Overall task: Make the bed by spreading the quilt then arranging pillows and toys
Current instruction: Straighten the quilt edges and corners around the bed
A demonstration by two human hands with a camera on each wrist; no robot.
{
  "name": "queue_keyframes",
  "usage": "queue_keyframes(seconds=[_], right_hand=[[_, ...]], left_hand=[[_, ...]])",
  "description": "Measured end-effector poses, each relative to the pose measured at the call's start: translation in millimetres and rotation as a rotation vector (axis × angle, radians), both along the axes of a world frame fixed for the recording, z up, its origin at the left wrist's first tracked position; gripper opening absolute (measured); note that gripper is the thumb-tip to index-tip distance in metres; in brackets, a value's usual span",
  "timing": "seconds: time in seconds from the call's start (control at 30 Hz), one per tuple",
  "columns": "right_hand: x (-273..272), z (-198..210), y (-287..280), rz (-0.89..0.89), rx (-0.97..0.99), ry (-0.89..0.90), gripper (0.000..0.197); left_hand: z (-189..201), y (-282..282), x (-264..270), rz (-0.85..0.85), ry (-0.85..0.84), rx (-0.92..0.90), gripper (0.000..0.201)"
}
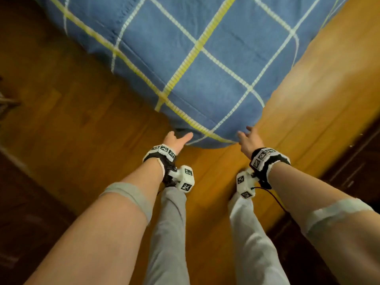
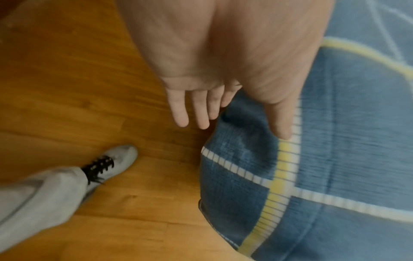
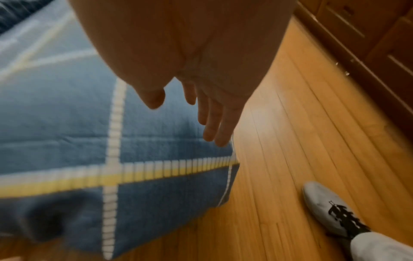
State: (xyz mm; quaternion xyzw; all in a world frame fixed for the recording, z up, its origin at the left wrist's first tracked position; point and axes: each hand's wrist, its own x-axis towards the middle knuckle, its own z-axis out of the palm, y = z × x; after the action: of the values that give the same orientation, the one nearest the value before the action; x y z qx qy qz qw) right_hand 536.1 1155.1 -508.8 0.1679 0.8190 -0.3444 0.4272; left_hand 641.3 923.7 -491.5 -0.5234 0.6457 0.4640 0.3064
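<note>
The blue checked quilt (image 1: 205, 64) runs lengthwise away, corner pointing at me, left hand (image 1: 176, 139) and right hand (image 1: 247, 138) both open-fingered beside it.

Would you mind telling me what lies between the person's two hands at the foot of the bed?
The hanging corner of the blue checked quilt lies between the left hand and right hand, with wooden floor below it. The head view shows this.

Warm, dim indoor light throughout; motion blur smears both wrist views, and wide-angle distortion bends the frame edges.
</note>
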Motion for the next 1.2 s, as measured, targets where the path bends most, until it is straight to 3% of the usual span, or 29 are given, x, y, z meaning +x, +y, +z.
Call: queue_keyframes(seconds=[0.1, 0.17, 0.23, 0.3, 0.37, 0.47, 0.53, 0.63, 0.77, 0.87, 0.93, 1.0, 1.13, 1.2], right_hand=[[18, -52, -9, -0.159, -0.086, 0.024, 0.077], [21, -72, -14, -0.324, -0.152, 0.113, 0.088], [13, -86, -12, -0.471, -0.089, 0.316, 0.096], [-3, -97, -8, -0.549, -0.053, 0.417, 0.090], [-13, -108, -18, -0.551, -0.240, 0.254, 0.073], [-7, -113, -49, -0.583, -0.529, -0.118, 0.072], [1, -109, -60, -0.608, -0.535, -0.212, 0.074], [6, -97, -49, -0.596, -0.471, -0.242, 0.062], [11, -91, -30, -0.466, -0.391, -0.286, 0.025], [13, -97, -31, -0.301, -0.432, -0.186, 0.029], [15, -109, -31, -0.225, -0.399, -0.068, 0.030], [21, -125, -28, -0.171, -0.265, 0.069, 0.031], [36, -133, -15, -0.074, -0.063, 0.126, 0.035], [37, -120, -8, -0.038, 0.011, 0.117, 0.035]], left_hand=[[-51, 0, 9, 0.206, 0.099, 0.023, 0.114], [-78, -5, 7, 0.314, 0.179, 0.029, 0.115], [-104, -11, 5, 0.406, 0.251, 0.054, 0.104], [-120, -15, 6, 0.377, 0.293, 0.067, 0.069], [-127, -18, 11, 0.314, 0.301, 0.023, 0.035], [-127, -27, 14, 0.264, 0.303, -0.047, 0.035], [-125, -31, 8, 0.225, 0.285, -0.047, 0.039], [-121, -27, -7, 0.232, 0.245, 0.018, 0.019], [-128, -13, -14, 0.256, 0.196, 0.073, 0.007], [-141, -3, -20, 0.204, 0.172, 0.078, 0.017], [-156, 5, -16, 0.206, 0.048, 0.154, 0.012], [-161, 14, -6, 0.007, -0.074, 0.162, 0.032], [-139, 23, 10, 0.043, -0.093, 0.244, 0.034], [-128, 24, 13, -0.037, -0.135, 0.281, 0.034]])
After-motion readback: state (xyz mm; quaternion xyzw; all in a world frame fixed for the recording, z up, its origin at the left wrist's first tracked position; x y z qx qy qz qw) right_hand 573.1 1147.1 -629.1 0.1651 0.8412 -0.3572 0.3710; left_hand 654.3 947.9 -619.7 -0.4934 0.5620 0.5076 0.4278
